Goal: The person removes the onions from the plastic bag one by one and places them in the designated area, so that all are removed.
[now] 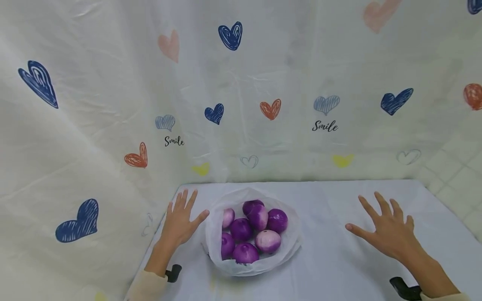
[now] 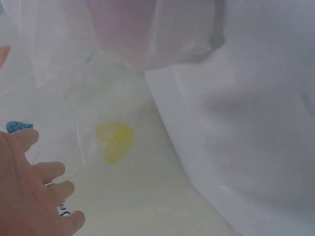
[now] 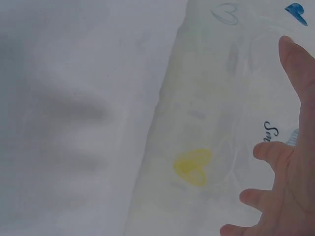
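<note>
White thin-walled bag point(image 1: 291, 251) was seen on tabletop point(image 1: 327, 259), L of ctr, btwn the hands, much nearer the L one. Approx 8 purple onions point(image 1: 241, 230) were visible in its mouth; fill depth couldn't be told.

L hand point(image 1: 180, 223): fingers + thumb spread apart, nothing held; thumb tip was right by bag edge, contact couldn't be confirmed. R hand point(image 1: 393, 234): fingers likewise apart, nothing held, well clear of bag.

Handling (est.): bag was judged limp + light by itself, load prob. mod. heavy and apt to shift. Film was rated tear-prone if pulled at one pt. Onions were judged firm, smooth, a bit slippery, bruised only if dropped. Best hold for bag: rim gathered from both sides, or base cupped w/ both hands; one-sided pinch was rated a spill risk. For single onions, a grip round the widest part was preferred.

Views: onion tops + backs of both hands were shown in head view only. In L wrist view, bag's outer wall was shown w/ purple tint thru it; no separate onions were resolvable. In R wrist view, palm side, tabletop shadows + backdrop point(image 1: 248, 75) were shown, no bag.
</note>
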`<state>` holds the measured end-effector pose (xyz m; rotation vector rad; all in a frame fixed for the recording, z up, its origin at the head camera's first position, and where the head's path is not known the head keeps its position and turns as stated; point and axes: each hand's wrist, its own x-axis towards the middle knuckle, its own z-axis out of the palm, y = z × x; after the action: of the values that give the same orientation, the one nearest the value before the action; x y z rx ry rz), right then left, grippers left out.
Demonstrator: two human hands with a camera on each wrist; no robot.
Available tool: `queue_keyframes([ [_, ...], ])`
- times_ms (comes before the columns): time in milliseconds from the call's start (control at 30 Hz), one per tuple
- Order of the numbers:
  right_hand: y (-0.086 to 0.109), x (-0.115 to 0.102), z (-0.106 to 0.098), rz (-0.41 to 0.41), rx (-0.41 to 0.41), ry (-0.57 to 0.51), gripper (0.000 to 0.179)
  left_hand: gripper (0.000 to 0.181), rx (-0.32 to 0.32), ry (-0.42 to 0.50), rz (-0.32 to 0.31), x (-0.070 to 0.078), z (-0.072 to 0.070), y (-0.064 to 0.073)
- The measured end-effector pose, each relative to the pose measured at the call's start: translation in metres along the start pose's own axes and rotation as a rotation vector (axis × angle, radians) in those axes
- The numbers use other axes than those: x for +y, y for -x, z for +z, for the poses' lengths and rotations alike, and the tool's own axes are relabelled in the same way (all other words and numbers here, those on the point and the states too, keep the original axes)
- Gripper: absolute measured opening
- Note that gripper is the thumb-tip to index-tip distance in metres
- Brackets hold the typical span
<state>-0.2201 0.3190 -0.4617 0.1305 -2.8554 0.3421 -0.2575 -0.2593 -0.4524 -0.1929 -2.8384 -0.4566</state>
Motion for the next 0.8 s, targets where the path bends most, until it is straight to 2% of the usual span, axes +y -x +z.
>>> queue_keyframes([
  [200, 0.005, -0.017, 0.011, -0.024, 0.016, -0.047, 0.103, 0.085, -0.010, 0.142, -0.028, 0.008, 0.014, 0.010],
  [333, 0.006, -0.028, 0.018, -0.054, 0.024, -0.096, 0.100, 0.082, 0.008, 0.249, -0.044, 0.012, 0.022, 0.015],
  [567, 0.004, -0.059, 0.027, -0.053, -0.029, -0.305, 0.088, 0.077, 0.032, 0.433, -0.121, 0.018, 0.034, 0.021],
  [667, 0.001, -0.073, 0.029, -0.069, -0.009, -0.387, 0.083, 0.074, 0.047, 0.475, -0.141, 0.023, 0.037, 0.023],
  [800, -0.004, -0.092, 0.032, -0.108, 0.029, -0.483, 0.077, 0.066, 0.093, 0.508, -0.132, 0.029, 0.041, 0.023],
])
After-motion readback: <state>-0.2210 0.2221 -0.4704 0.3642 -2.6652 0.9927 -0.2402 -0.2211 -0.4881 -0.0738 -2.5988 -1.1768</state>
